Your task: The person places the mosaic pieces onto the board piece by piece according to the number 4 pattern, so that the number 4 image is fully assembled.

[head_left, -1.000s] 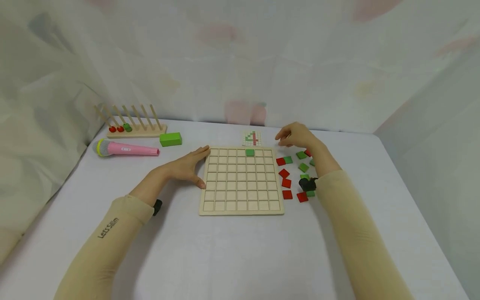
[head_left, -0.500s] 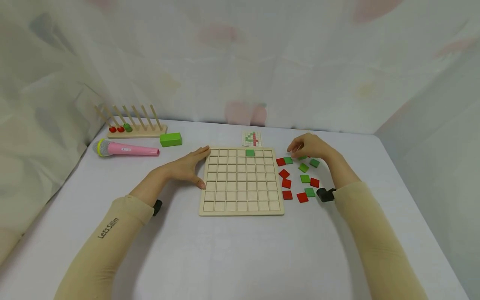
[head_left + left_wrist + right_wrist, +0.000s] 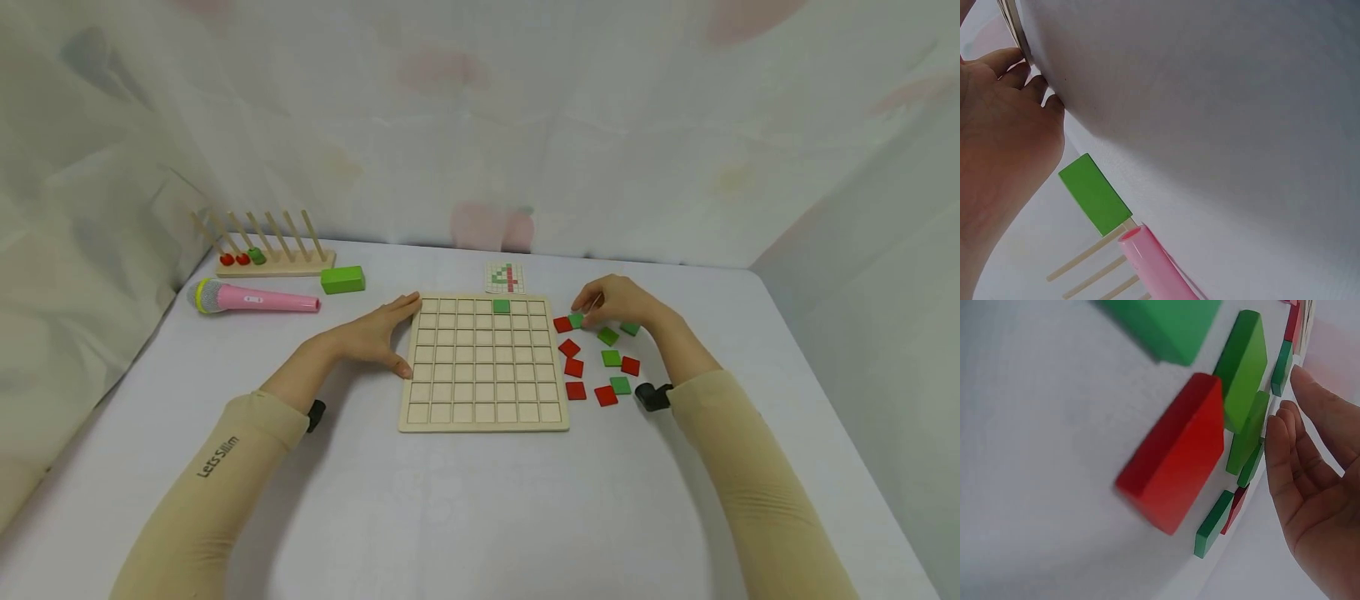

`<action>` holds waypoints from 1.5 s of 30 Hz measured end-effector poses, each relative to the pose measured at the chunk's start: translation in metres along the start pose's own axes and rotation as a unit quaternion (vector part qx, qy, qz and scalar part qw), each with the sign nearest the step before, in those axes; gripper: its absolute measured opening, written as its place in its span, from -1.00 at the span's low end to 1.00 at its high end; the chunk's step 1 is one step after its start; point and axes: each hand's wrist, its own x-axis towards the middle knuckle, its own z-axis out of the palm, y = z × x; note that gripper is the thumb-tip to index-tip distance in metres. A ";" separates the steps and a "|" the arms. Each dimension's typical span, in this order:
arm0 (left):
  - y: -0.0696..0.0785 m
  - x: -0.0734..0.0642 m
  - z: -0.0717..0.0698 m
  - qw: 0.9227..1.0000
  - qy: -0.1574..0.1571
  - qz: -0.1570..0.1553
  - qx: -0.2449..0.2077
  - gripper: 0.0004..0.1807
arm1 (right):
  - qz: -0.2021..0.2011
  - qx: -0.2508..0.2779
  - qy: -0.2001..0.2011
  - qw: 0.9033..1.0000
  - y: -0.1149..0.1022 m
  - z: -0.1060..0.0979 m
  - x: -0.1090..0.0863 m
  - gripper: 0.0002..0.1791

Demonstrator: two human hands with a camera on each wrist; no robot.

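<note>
A wooden grid board (image 3: 483, 431) lies flat, with one green tile (image 3: 501, 307) in its top row. My left hand (image 3: 370, 335) rests at the board's left edge, thumb and fingers spread along it. To the right of the board my right hand (image 3: 619, 301) hovers low, fingers bent and thumb apart from them. Its fingertips are right beside a green tile (image 3: 576, 321), which lies against a red tile (image 3: 562, 325). In the right wrist view that green tile (image 3: 1282, 367) shows just past the fingertips, and nothing shows between the fingers.
Several loose red and green tiles, such as a red one (image 3: 606, 396), lie right of the board. A small pattern card (image 3: 505, 277) lies behind it. At left are a pink toy microphone (image 3: 262, 298), a green block (image 3: 342, 279) and a peg rack (image 3: 277, 265) with beads.
My right hand has moved right and toward me from beyond the tiles, then slightly back left to the green tile beside the red one. The left hand has stayed at the board.
</note>
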 end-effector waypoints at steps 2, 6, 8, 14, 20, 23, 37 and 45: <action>0.000 0.000 0.000 1.000 0.000 -0.001 0.003 0.40 | 0.005 -0.003 -0.002 1.000 -0.001 0.001 0.000 -0.73; 0.000 0.000 0.001 1.000 -0.001 -0.003 0.005 0.40 | 0.011 -0.010 -0.005 1.000 -0.002 0.003 0.001 -0.74; 0.000 0.000 0.001 1.000 -0.002 -0.002 0.004 0.40 | 0.011 -0.014 -0.004 1.000 -0.002 0.004 0.001 -0.75; 0.000 0.000 0.000 1.000 -0.001 -0.002 0.005 0.41 | 0.005 -0.020 0.001 1.000 -0.003 0.005 0.001 -0.74; -0.001 0.001 0.000 1.000 -0.003 0.000 0.004 0.41 | -0.002 -0.022 0.002 1.000 -0.004 0.004 0.001 -0.74; 0.000 0.000 0.000 1.000 -0.003 -0.002 0.003 0.41 | -0.003 -0.025 0.004 1.000 -0.003 0.004 0.002 -0.75; -0.001 0.001 0.000 1.000 -0.003 -0.004 0.002 0.42 | -0.006 -0.032 0.006 0.999 -0.008 0.001 0.003 -0.90; -0.004 0.002 0.000 1.000 -0.003 0.004 0.007 0.43 | -0.019 -0.030 -0.003 0.999 -0.010 -0.003 0.002 -0.92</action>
